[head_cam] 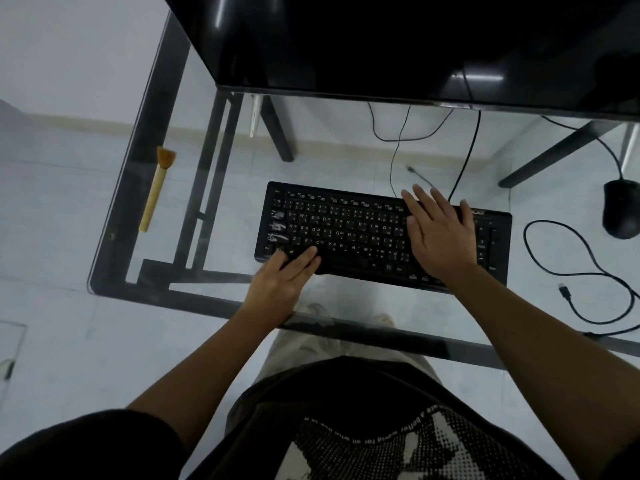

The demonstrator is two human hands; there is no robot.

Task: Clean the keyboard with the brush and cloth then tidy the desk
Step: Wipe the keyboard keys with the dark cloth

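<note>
Left hand (278, 281), right hand (439, 234) flat on keyboard (346, 227)

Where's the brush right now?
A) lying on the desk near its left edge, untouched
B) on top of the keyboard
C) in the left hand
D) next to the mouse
A: the brush lies alone by the left edge of the desk, while the left hand and right hand rest flat on the keyboard.

Black-framed glass desk (114, 237) above pale tiled floor (62, 220), white wall (69, 46).
</note>
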